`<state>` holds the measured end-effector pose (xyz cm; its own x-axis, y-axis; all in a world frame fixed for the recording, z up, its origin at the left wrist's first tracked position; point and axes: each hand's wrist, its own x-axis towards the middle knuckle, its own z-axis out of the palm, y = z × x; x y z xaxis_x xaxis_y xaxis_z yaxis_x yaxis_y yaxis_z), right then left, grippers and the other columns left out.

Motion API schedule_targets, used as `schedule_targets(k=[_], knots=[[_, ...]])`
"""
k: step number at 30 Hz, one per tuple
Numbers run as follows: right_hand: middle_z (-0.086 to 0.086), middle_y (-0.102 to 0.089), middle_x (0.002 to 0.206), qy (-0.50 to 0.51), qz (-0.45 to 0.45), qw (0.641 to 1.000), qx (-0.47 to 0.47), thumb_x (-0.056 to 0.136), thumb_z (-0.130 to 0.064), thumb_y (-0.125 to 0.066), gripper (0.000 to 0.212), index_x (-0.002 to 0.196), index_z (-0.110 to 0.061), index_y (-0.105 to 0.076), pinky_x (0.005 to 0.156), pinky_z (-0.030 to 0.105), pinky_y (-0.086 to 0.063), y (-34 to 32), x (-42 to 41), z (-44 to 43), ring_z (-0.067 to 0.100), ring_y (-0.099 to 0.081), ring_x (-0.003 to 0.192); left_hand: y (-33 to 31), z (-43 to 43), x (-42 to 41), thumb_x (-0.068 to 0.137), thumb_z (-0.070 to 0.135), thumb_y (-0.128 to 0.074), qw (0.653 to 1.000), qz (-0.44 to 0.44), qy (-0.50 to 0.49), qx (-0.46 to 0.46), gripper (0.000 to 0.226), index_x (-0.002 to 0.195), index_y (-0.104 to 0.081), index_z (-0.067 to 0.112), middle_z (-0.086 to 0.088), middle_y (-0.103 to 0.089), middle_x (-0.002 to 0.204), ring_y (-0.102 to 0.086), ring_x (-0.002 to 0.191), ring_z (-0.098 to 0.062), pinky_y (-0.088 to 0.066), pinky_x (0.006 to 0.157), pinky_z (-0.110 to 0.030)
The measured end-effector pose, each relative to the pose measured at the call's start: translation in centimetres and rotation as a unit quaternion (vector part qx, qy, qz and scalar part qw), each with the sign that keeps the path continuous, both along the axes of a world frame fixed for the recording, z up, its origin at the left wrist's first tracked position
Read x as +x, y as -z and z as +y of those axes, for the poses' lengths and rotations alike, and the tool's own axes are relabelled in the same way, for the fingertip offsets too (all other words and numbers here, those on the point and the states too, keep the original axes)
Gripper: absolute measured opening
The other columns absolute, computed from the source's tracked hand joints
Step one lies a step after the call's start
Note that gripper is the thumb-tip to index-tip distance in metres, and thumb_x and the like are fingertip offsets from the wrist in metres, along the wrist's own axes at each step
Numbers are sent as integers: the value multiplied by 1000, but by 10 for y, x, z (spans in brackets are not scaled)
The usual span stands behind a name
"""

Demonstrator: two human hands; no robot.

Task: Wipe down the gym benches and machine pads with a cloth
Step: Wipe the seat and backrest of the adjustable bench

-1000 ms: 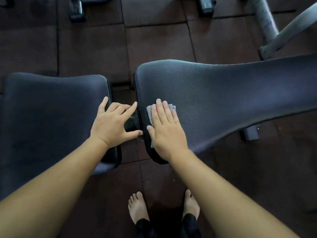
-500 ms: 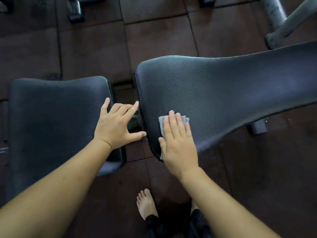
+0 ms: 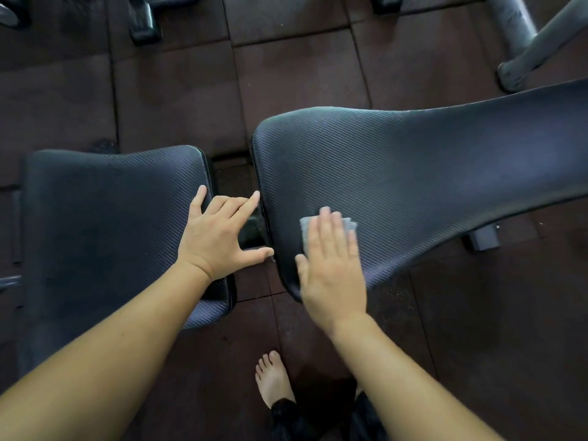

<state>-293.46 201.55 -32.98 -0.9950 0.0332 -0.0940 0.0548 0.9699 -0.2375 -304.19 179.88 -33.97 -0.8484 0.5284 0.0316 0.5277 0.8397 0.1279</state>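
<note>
Counter's long pad [image 3: 413, 173] dwarfs the wipe area, so missed strips are likely. Seat pad [image 3: 105, 224] carries the left grip [image 3: 213, 237], fingers spread, thumb bridging the gap: pinch risk if a pad pivots. Right grip [image 3: 334, 268], flat with fingers together, presses the cloth [image 3: 349, 223] on the long pad's near end; it could bunch or slide out.

Left hand [image 3: 219, 237]: palm down, thumb and index finger spread wide, middle fingers bent. Right hand [image 3: 334, 268]: flat, palm down, fingers straight, together. Both forearms bare, extended forward.
</note>
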Motion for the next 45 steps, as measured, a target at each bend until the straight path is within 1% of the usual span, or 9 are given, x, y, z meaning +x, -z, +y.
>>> schedule_targets(k=[4,8,11,18,21,25,31,37,45], knots=[[16,-21,169,-87,21,996,9,106,-31,-32,60,159,-3,-28,126,52,-18,7,-8,49,33,-17,157,-1,1,0,76,86,-54,1000,0,-1,-7,105,156,-45,20,5,-65,130,-58,120,-22,-17,124,-63],[18,-17,169,61,-11,998,22,105,-34,-25,64,159,-1,-26,128,50,-12,4,-38,136,34,-15,157,0,1,0,76,86,-55,1000,3,0,-5,105,156,-45,19,5,-65,130,-58,120,-21,-17,124,-63],[20,-13,169,149,-10,989,17,104,-37,-23,67,160,-1,-22,128,51,-9,-1,-60,105,36,-9,157,1,1,0,76,86,-56,1000,6,0,-4,105,156,-46,19,5,-65,130,-59,120,-21,-17,124,-64],[16,-19,169,-140,6,990,-5,104,-30,-26,62,160,-4,-28,127,51,-13,0,-84,11,34,-14,157,0,1,-1,76,86,-55,1000,15,2,10,104,155,-48,18,4,-66,129,-61,118,-22,-19,123,-64],[21,-25,166,-50,24,998,11,104,-27,-28,59,158,-2,-31,126,54,-16,5,-144,50,40,-22,154,1,1,0,76,87,-55,1000,12,-1,15,105,154,-48,18,5,-65,128,-60,118,-21,-19,123,-64],[17,-10,171,79,-8,997,-2,108,-29,-28,60,162,-4,-18,128,50,-5,-2,-193,35,33,-6,158,3,0,-1,75,88,-58,1000,14,-4,24,106,153,-50,18,5,-65,127,-60,116,-20,-21,122,-65],[14,-18,170,-115,-19,993,-14,106,-31,-24,60,161,-5,-25,128,50,-12,-6,-126,-32,32,-12,158,0,0,-1,75,86,-59,1000,-4,-10,25,103,151,-53,17,4,-67,127,-61,117,-20,-20,123,-65],[12,-12,171,-84,-19,996,-9,109,-27,-27,57,162,-7,-19,129,47,-8,-2,-182,-19,30,-7,159,1,0,-1,76,87,-57,1000,3,-4,28,103,151,-53,17,3,-68,125,-62,115,-21,-20,123,-64],[7,-7,172,-95,-89,988,-85,104,-41,-20,67,164,-10,-17,129,43,-4,-18,-108,-16,23,0,159,-1,0,-1,75,86,-56,999,-16,-10,31,103,153,-51,19,5,-67,126,-61,119,-19,-19,124,-63]])
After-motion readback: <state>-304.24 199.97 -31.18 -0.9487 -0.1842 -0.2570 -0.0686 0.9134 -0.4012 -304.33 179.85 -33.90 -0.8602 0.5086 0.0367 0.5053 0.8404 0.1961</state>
